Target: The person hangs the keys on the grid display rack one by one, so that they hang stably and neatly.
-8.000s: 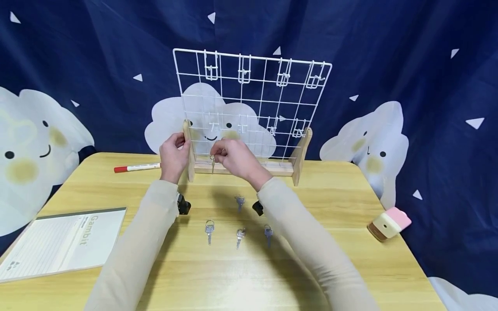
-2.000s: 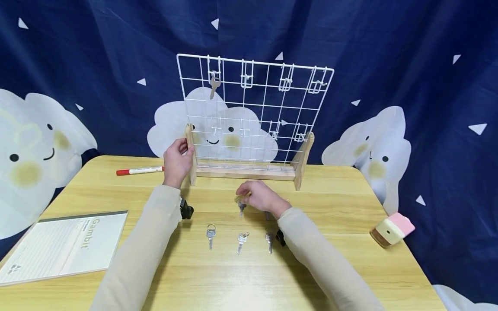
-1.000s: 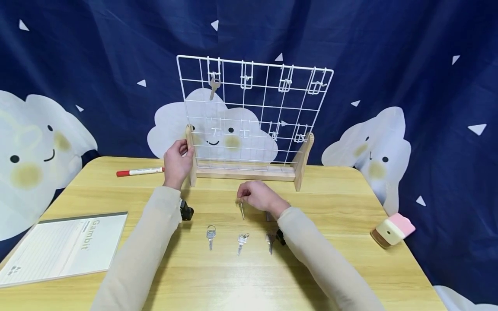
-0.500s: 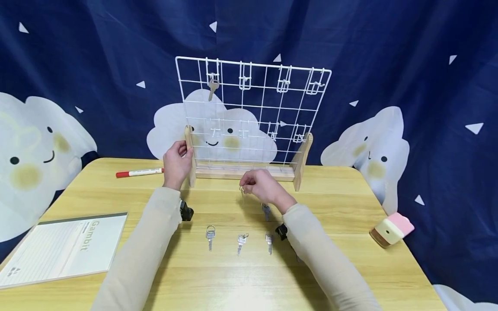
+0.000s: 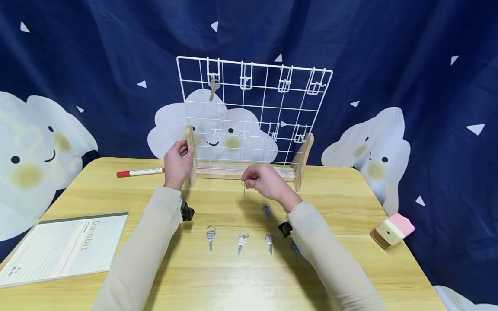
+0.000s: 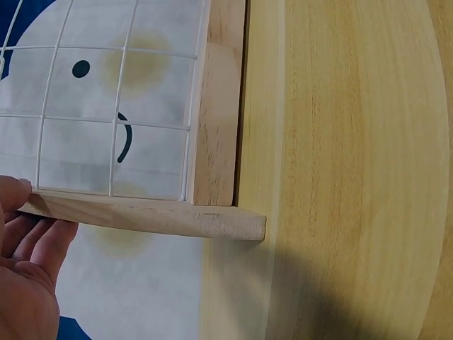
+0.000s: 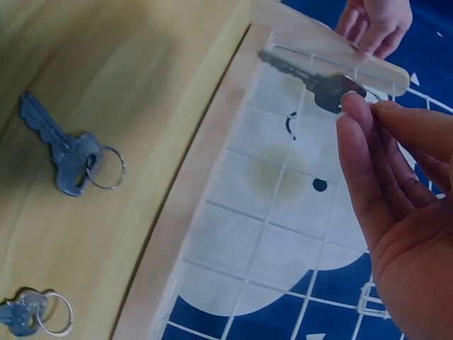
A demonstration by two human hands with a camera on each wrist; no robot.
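A white wire grid rack (image 5: 272, 65) stands in a wooden base at the back of the table. My left hand (image 5: 178, 163) grips its left wooden side post (image 6: 156, 218), thumb on one face and fingers on the other. My right hand (image 5: 268, 183) pinches a silver key (image 7: 331, 92) near its ring, between thumb and fingertips. In the head view this key dangles just before the base bar. Another key (image 5: 214, 89) hangs from the top left hook. Several keys with rings, such as this key (image 5: 210, 235), lie on the table.
White hooks hang in two rows on the grid, like the top right hook (image 5: 315, 86). A red-capped marker (image 5: 141, 172) and a notebook (image 5: 66, 246) lie at left. A pink, cream and brown block (image 5: 391, 231) sits at right. One key (image 5: 295, 249) is partly behind the right sleeve.
The key held eight seconds ago now hangs on the top left hook. Since then my right hand has picked up another key from the table and raised it towards the rack. The left hand stays put.
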